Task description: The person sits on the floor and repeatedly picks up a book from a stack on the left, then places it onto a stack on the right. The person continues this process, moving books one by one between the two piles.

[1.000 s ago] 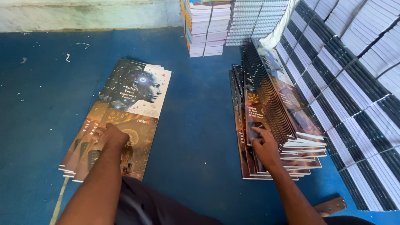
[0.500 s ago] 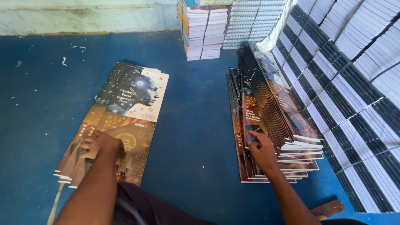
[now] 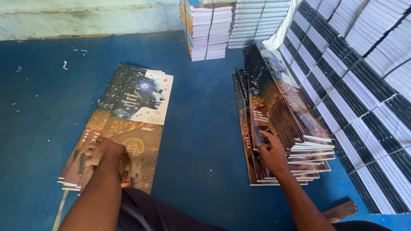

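Two piles of glossy printed cover sheets lie on the blue floor (image 3: 205, 128), and the person sits between them with a hand on each. Taking the fanned pile (image 3: 124, 124) as the mark: it lies flat and slightly splayed, and the left hand (image 3: 100, 150) rests on its near end, knuckles up, fingers curled down loosely onto the top sheet, pressing rather than gripping as far as I can see. Well to the right of that pile, across a bare strip of floor, sits the slanted stack of covers (image 3: 278, 119), leaning against the bundled notebooks (image 3: 355, 85) farther right. The right hand (image 3: 272, 153) is at the near end of that stack, fingers partly open, fingertips pinching or lifting the edge of an upper sheet; whether it has a sheet firmly between thumb and finger I cannot tell. Compared with a second ago, the left hand has slid a little nearer along the fanned pile, and the right hand has crept slightly up the slanted stack while keeping its fingertips on the sheets; neither pile has visibly shifted. By my reading, the work sits at picking out a sheet from the right stack, nothing yet lifted clear. Beyond the fanned pile, toward the wall (image 3: 85, 19), stand two upright book stacks (image 3: 231, 25).
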